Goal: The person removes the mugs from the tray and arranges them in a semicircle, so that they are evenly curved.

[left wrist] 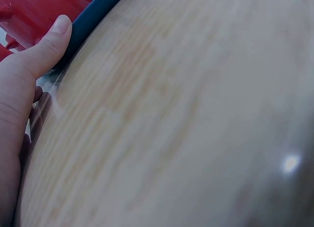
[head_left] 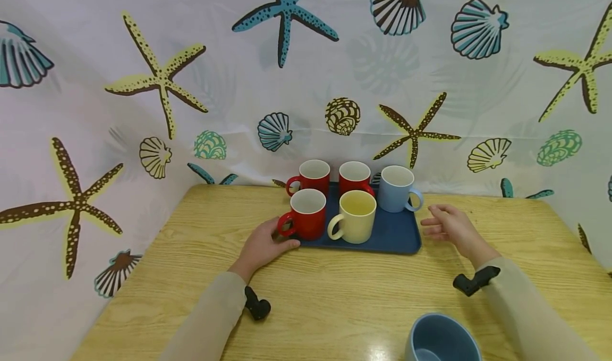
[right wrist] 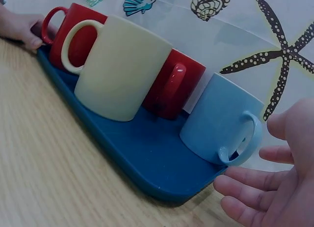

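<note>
A dark blue tray (head_left: 397, 233) lies near the back of the table and bears three red mugs, a cream mug (head_left: 360, 225) and a light blue mug (head_left: 394, 193). My left hand (head_left: 262, 246) grips the tray's left end, its thumb along the front rim beside the front red mug (head_left: 311, 220). In the left wrist view that thumb (left wrist: 49, 45) lies against the tray's rim, with the other fingers partly hidden. My right hand (head_left: 449, 228) is off the tray's right end, fingers spread and slightly bent, fingertips close to the rim and the blue mug's handle (right wrist: 252, 138).
A grey-blue cup (head_left: 442, 334) stands at the table's front, left of my right forearm. Behind the tray hangs a white cloth (head_left: 306, 100) with starfish and shells, close to the back mugs. The wooden table (head_left: 334, 297) extends around the tray.
</note>
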A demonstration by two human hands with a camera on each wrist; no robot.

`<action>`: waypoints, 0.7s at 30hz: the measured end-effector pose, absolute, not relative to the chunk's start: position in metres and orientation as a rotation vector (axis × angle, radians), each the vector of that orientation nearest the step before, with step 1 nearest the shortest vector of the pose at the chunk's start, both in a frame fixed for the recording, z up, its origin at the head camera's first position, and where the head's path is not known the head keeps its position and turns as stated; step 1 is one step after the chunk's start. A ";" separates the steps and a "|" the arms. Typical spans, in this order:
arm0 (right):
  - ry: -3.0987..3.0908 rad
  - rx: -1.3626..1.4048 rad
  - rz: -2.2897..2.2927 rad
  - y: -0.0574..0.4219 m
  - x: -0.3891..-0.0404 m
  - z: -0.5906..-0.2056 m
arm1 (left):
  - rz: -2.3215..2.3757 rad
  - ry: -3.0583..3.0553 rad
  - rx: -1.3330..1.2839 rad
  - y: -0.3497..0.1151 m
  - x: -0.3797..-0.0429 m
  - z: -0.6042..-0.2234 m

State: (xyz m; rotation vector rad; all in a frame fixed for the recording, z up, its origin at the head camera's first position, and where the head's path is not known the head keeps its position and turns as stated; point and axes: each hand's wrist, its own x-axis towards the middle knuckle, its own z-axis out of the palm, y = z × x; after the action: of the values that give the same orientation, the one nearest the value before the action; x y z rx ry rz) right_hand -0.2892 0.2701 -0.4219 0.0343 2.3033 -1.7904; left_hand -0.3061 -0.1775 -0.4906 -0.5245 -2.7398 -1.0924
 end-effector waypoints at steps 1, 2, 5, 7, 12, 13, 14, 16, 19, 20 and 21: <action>2.290 0.042 -1.804 0.270 -0.291 -0.422 | -1.091 -2.739 -0.525 -0.178 -0.306 -0.490; 2.275 0.043 -1.816 0.270 -0.293 -0.422 | -1.089 -2.738 -0.525 -0.178 -0.306 -0.490; 2.236 0.061 -1.843 0.270 -0.297 -0.421 | -1.091 -2.740 -0.525 -0.178 -0.305 -0.490; 2.201 0.068 -1.859 0.269 -0.300 -0.422 | -1.096 -2.741 -0.524 -0.178 -0.305 -0.490; 2.104 0.084 -1.896 0.268 -0.304 -0.421 | -1.118 -2.737 -0.522 -0.178 -0.305 -0.489; 2.089 0.084 -1.900 0.268 -0.305 -0.421 | -1.117 -2.736 -0.522 -0.178 -0.305 -0.489; 2.072 0.085 -1.909 0.267 -0.305 -0.420 | -1.116 -2.735 -0.523 -0.179 -0.305 -0.490; 2.041 0.086 -1.924 0.266 -0.307 -0.420 | -1.112 -2.733 -0.524 -0.179 -0.306 -0.490; 1.996 0.092 -1.939 0.265 -0.310 -0.418 | -1.095 -2.734 -0.524 -0.179 -0.306 -0.491; 1.981 0.095 -1.947 0.265 -0.311 -0.418 | -1.093 -2.735 -0.522 -0.179 -0.306 -0.491; 1.970 0.101 -1.952 0.265 -0.312 -0.418 | -1.093 -2.736 -0.521 -0.179 -0.306 -0.492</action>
State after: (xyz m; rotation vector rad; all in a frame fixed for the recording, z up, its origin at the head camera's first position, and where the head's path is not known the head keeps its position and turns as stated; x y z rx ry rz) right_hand -0.3122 0.2649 -0.4182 0.1008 1.9696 -1.9522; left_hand -0.3064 -0.1792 -0.4916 -0.5207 -2.7356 -1.0926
